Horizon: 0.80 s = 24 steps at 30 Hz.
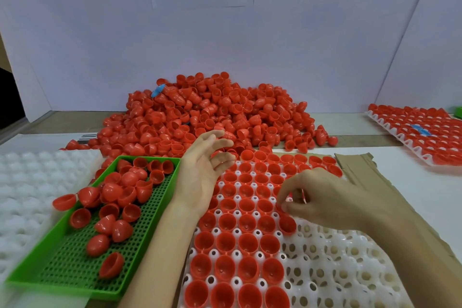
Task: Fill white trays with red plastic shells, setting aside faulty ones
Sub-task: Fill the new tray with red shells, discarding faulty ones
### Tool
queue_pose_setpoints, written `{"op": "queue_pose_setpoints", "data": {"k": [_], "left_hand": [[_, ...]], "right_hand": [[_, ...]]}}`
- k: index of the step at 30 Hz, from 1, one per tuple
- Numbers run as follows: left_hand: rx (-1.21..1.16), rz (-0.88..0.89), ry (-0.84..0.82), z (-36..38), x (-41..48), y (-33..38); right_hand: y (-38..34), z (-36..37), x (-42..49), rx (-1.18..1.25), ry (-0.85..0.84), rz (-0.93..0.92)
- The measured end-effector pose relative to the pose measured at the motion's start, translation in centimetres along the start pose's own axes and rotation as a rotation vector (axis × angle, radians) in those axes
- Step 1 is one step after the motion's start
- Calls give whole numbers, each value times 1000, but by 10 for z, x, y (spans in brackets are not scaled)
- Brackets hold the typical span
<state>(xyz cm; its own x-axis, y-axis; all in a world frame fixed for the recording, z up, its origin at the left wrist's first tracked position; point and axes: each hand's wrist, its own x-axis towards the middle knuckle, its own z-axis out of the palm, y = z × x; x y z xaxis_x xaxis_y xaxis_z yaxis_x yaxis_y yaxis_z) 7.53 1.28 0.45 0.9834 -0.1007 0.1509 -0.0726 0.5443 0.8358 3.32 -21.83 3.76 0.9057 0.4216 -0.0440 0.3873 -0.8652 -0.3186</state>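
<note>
The person's left hand (200, 172) is reaching forward with its fingers spread apart and slightly curled, the fingertips just touching the near edge of a big heap of loose red plastic half-shells (207, 115) lying on the counter (425, 182) beyond both hands. The right hand (332, 197) is hovering low over a white moulded plastic tray with round sockets (337, 270), its thumb and fingers pinching together on a small red plastic shell (290, 199) at the edge of the filled rows. Under and between the hands, red shells are sitting open side up in the tray's left and far sockets, while the sockets below the right wrist are showing bare. Just left of the left forearm, a green perforated plastic basket (75, 267) is holding a loose scatter of red shells. Farther left an unfilled white tray (27, 195) is lying. Well off to the right, a fully loaded white tray (420, 132) is resting on the counter. Torn brown cardboard (355, 160) is poking out beyond the right hand.
</note>
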Motion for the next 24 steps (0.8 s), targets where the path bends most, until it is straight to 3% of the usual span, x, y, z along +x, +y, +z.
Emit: {"op": "queue_pose_setpoints", "data": {"k": [5, 11, 15, 20, 24], "left_hand": [[127, 45, 21, 4, -1, -2], [564, 356, 140, 10, 4, 3], [971, 242, 179, 18, 32, 6], [1529, 96, 140, 7, 85, -6], [1669, -95, -13, -23, 122, -18]], "right_hand": [[-1, -12, 21, 122, 188, -80], [6, -15, 52, 239, 455, -79], [14, -11, 82, 202, 521, 1], [23, -10, 125, 92, 418, 53], [28, -6, 154, 0, 312, 99]]}}
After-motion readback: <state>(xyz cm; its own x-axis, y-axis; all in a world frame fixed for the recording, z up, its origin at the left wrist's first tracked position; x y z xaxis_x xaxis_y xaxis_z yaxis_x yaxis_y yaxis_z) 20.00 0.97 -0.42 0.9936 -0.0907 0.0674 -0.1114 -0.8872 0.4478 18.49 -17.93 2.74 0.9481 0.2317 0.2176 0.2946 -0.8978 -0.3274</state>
